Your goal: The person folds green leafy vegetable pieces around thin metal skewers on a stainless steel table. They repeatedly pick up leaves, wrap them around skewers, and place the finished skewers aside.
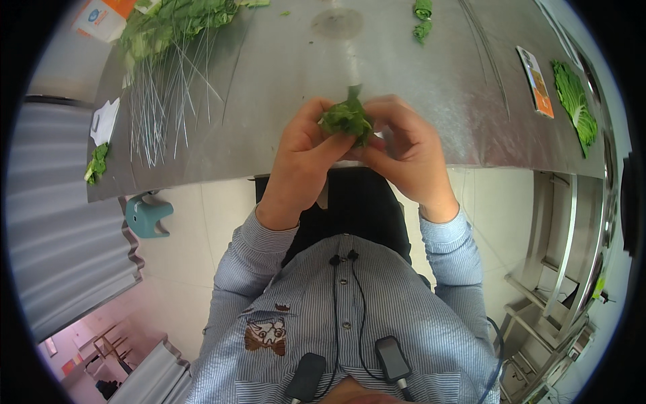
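Observation:
My left hand (308,151) and my right hand (411,149) meet over the near edge of a metal table (282,91). Between their fingers is a crumpled bundle of green leaf (345,118), with one strip sticking up. The left fingers and thumb clasp its left and lower side; the right fingertips touch its right side, partly hidden. At the upper left, many thin metal wires (156,111) stick out from under a heap of leafy greens (176,25). Two small rolled leaf bundles (422,20) lie at the far side, right of the middle.
More thin wires (487,55) lie on the right, beside a phone-like object (536,81) and a large green leaf (575,106). A leaf scrap (97,162) and a white piece (105,121) lie at the left edge. A teal stool (146,214) stands on the floor.

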`<state>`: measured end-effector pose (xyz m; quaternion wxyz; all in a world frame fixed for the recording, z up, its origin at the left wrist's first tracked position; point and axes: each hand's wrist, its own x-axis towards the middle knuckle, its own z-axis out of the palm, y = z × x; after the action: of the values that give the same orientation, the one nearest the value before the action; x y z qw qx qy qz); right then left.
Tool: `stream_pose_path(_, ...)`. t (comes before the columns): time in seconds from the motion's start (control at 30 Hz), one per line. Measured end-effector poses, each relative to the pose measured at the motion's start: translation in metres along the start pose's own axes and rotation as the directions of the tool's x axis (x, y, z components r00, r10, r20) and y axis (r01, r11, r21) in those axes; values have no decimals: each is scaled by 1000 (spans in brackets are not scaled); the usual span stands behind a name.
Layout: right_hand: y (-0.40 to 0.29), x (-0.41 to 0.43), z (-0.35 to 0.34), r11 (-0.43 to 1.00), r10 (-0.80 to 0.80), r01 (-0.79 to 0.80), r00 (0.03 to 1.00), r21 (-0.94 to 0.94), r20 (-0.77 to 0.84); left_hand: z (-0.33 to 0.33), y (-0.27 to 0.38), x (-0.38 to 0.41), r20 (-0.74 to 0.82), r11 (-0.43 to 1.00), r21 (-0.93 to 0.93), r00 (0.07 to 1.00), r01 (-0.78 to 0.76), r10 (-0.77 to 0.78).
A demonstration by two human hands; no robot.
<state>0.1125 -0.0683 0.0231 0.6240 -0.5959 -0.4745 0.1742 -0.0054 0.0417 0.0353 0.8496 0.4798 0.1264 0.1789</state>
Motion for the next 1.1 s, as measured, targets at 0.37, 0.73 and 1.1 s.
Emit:
stream_pose_path(0.37,1,-6,0,962,247,-242,969,131,-25,-8,-2,-4,56,932,347,994,-105,91)
stream_pose_path(0.73,-1,-2,-8,765,401,-415,905,493,142,-13,0,-1,168,819,517,968,-249,188)
stream_pose_path(1.1,-15,0,-12,870,303,-350,935,348,182,-15,4,2,41,950,283,991,-131,124)
